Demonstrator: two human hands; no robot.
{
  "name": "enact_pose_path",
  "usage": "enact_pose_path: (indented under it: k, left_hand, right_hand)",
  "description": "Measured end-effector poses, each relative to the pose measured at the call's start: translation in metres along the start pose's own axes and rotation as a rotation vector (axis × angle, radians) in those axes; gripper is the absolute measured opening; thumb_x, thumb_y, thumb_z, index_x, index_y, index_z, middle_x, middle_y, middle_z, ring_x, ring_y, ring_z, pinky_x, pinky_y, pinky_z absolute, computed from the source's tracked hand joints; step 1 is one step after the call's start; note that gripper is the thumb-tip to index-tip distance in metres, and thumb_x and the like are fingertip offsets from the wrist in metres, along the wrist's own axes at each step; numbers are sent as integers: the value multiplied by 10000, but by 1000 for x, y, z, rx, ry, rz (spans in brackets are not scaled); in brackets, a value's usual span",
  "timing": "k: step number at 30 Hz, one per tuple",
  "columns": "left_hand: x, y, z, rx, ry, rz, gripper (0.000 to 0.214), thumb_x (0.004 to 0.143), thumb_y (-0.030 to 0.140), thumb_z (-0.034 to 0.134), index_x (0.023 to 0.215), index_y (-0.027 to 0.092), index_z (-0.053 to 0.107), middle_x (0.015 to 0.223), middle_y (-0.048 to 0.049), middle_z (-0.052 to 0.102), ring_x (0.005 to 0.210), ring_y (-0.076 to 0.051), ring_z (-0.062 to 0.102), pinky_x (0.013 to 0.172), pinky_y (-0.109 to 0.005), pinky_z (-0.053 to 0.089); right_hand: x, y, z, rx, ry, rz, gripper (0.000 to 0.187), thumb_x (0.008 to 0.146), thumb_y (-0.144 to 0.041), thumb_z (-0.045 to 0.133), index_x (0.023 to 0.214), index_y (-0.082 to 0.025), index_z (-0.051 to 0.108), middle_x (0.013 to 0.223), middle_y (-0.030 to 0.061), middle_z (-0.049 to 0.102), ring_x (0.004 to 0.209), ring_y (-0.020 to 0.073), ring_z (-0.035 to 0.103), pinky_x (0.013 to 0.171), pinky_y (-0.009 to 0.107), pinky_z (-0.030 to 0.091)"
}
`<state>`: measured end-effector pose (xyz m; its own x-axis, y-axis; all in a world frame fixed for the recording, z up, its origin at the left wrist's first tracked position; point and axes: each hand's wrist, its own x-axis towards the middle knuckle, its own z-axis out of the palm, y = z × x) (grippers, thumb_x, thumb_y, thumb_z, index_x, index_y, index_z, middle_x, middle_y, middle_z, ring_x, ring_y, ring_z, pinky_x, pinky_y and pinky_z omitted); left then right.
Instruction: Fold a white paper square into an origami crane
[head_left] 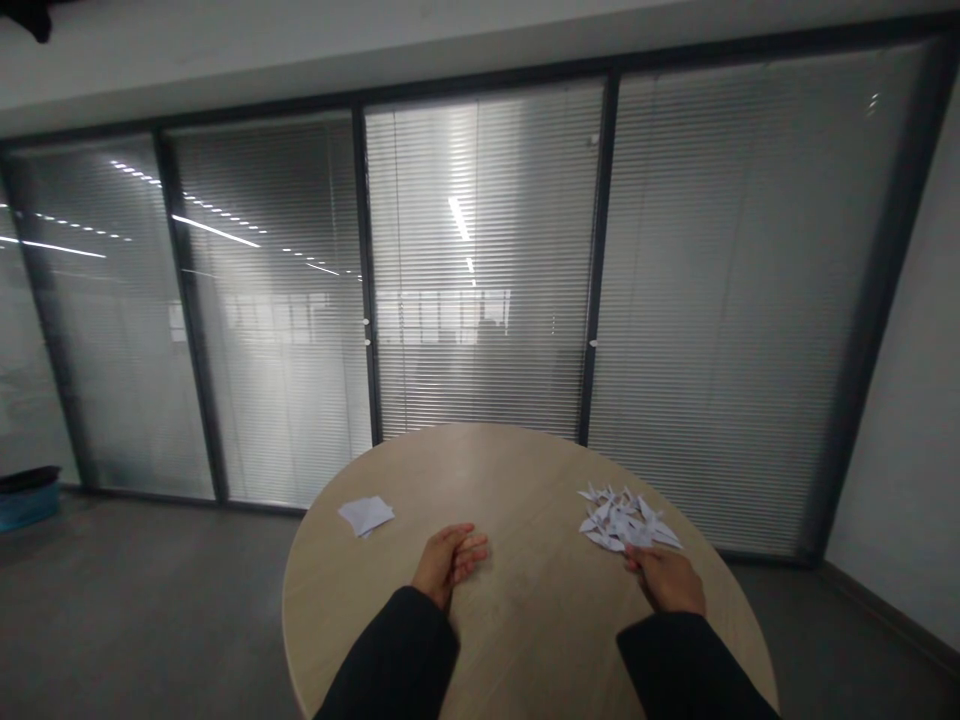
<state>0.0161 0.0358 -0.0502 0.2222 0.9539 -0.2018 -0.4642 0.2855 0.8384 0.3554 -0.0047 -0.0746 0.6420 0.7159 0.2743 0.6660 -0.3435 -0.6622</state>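
Note:
On the round wooden table (525, 500), a heap of white folded paper cranes (619, 515) lies at the right, with pointed tips sticking out in several directions. My right hand (667, 578) is at the heap's near edge, thumb and fingertips pinched together on a paper crane there; the fingers cover part of it. My left hand (450, 562) hovers over or rests on the table left of the middle, palm turned inward, fingers loosely bent and apart, holding nothing. Beyond it to the left lies a small stack of white paper sheets (366, 514), nearest to that hand.
Behind the table stands a glass partition (480, 260) with blinds and dark frames. A white wall (915, 400) closes off the right side. On the grey floor (172, 590) at far left sits a blue bin (30, 503) with a black liner.

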Motion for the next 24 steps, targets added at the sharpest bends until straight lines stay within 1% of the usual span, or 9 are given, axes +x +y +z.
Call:
enact_pose_path:
  k: [3,6,11,13,15,18,21,22,24]
  left_hand:
    - [0,0,-1,2,-3,-4,147,852,150,516,986,89,518,794,-127,719,547,-138,679,415,-163,446]
    - [1,-1,-1,5,-8,-1,151,850,156,525,986,90,521,799,-126,719,545,-134,678,421,-163,452]
    - [0,-1,-1,19,-5,-2,143,856,159,513,982,92,523,805,-126,719,546,-130,676,416,-161,452]
    - [1,-3,-2,22,-10,7,138,857,164,509,971,89,534,814,-134,718,564,-132,680,428,-163,461]
    - [6,-6,-4,16,-4,32,129,848,157,517,951,85,548,804,-141,715,601,-148,688,467,-179,487]
    - [17,-9,-9,14,113,129,87,814,109,540,888,78,573,698,-122,698,605,-164,683,542,-224,525]
    - [25,-8,-16,29,251,267,36,782,97,574,797,98,606,674,-96,683,643,-162,678,606,-233,525]
    - [25,-6,-17,57,290,345,31,767,105,592,771,108,622,716,-105,692,722,-179,684,652,-241,525]
    - [23,-2,-19,146,322,479,38,734,110,625,748,124,657,839,-136,707,937,-230,653,785,-275,510]
  right_hand:
    - [-1,-2,-3,17,-110,50,275,717,-432,540,616,-266,735,772,78,739,739,265,655,600,315,430]
    - [-2,-6,-4,-29,-119,65,312,733,-451,523,623,-245,729,802,110,731,762,286,654,597,330,426]
    - [-7,-14,-5,-184,-81,94,392,810,-457,433,793,-180,711,913,177,703,787,309,657,575,339,424]
    - [-11,-19,-6,-224,-80,74,404,840,-457,403,823,-175,691,912,177,700,794,298,658,573,324,415]
    - [-16,-25,-6,-273,-31,37,390,879,-413,363,858,-177,672,905,166,700,790,279,655,574,308,397]
    - [-25,-35,-3,-337,92,4,377,913,-378,325,924,-177,643,816,148,701,709,265,640,543,300,352]
    - [-37,-48,7,-346,266,-126,384,927,-393,308,881,-195,634,751,116,684,663,240,612,544,290,329]
    - [-41,-53,11,-335,313,-203,396,935,-386,297,850,-194,632,741,109,677,680,232,608,571,288,338]
    - [-51,-64,19,-295,359,-445,401,950,-332,277,828,-177,626,798,114,671,768,223,599,677,293,361]
